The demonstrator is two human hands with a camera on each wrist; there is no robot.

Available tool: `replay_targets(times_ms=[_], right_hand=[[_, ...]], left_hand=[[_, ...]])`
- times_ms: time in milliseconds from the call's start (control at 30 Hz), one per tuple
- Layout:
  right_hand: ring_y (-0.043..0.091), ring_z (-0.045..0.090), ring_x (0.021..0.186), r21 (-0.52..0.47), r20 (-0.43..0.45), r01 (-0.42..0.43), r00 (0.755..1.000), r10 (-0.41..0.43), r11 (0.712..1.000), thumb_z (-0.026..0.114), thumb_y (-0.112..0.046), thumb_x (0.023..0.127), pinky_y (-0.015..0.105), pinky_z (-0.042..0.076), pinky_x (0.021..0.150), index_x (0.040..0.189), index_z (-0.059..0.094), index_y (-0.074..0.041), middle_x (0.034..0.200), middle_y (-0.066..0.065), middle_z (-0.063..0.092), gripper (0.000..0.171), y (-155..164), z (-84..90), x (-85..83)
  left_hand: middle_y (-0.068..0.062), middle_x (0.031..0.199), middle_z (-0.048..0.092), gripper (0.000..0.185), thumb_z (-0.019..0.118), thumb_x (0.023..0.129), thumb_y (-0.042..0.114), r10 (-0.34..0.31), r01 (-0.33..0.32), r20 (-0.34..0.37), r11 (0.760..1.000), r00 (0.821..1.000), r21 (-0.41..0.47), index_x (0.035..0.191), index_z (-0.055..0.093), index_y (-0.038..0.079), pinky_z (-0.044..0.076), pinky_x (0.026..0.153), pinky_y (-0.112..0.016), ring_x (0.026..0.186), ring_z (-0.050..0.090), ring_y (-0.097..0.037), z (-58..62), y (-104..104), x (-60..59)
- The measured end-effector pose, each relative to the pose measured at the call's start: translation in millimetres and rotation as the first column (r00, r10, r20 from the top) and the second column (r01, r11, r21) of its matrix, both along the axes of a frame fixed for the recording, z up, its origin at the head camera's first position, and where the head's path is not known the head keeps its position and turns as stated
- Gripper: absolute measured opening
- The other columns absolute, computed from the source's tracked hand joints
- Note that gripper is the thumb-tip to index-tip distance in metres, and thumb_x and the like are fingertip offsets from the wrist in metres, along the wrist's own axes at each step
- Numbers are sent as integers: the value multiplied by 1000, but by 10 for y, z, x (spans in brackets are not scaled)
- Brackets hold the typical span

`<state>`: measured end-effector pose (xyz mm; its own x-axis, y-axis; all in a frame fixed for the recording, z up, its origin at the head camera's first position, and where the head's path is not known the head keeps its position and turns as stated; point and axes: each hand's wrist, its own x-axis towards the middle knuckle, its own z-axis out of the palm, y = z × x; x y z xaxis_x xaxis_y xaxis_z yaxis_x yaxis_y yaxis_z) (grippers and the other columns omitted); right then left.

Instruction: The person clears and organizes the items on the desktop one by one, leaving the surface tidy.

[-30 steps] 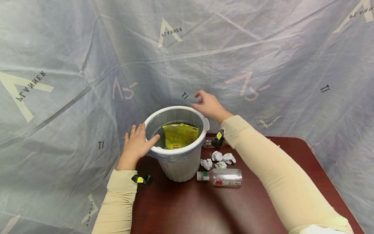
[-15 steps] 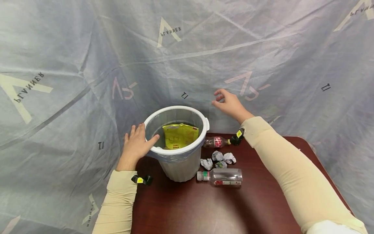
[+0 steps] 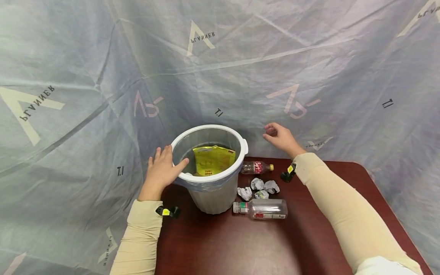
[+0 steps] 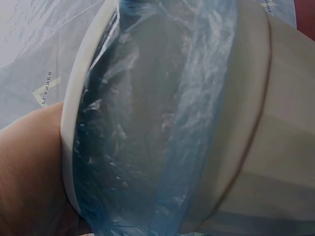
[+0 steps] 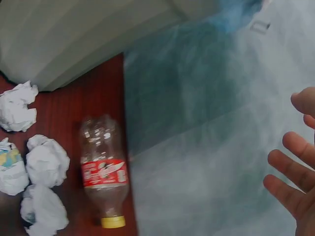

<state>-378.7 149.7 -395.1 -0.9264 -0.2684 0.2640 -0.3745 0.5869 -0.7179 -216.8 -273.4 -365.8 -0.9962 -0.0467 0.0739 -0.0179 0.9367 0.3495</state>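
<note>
on table (image 3: 213,244), white-rimmed bin (image 3: 214,201), blue liner (image 3: 213,186), left grip (image 3: 160,171) unclenched, right grip (image 3: 283,139) empty, loose

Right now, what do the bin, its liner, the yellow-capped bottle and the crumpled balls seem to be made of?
Bin: probably plastic; matte grey, with smooth, faintly fluted sides.
Liner: thin plastic film; glossy, wrinkled, see-through blue.
Yellow-capped bottle: likely plastic; clear and shiny, with a bumpy, moulded-looking base.
Crumpled balls: apparently paper; matte and mostly white, holding creases, though thin film can't be ruled out.

My head view facing forward and down, left-wrist view close against the bin (image 3: 214,198), right-wrist and head views sharing the red-labelled bottle (image 5: 105,173)
</note>
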Motion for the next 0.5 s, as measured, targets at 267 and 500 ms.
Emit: replay_targets(times_ms=[267, 500], right_hand=[[41, 54, 128, -28, 68, -6, 998, 8, 1000, 68, -26, 98, 57, 45, 102, 138, 55, -7, 136, 22, 58, 46, 62, -506, -88], [43, 47, 135, -35, 114, -19, 993, 23, 999, 68, -24, 98, 60, 43, 104, 147, 50, -6, 144, 24, 52, 55, 78, -911, -113]], left_hand=[[-20, 168, 13, 105, 39, 94, 76, -1, 1, -2, 1000, 1000, 8, 162, 10, 3, -2, 117, -69, 155, -6, -39, 13, 2, 7], [-20, 167, 15, 102, 41, 95, 73, 4, -4, -10, 1000, 1000, -4, 162, 12, 2, -1, 117, -68, 155, -4, -39, -3, 5, 11]])
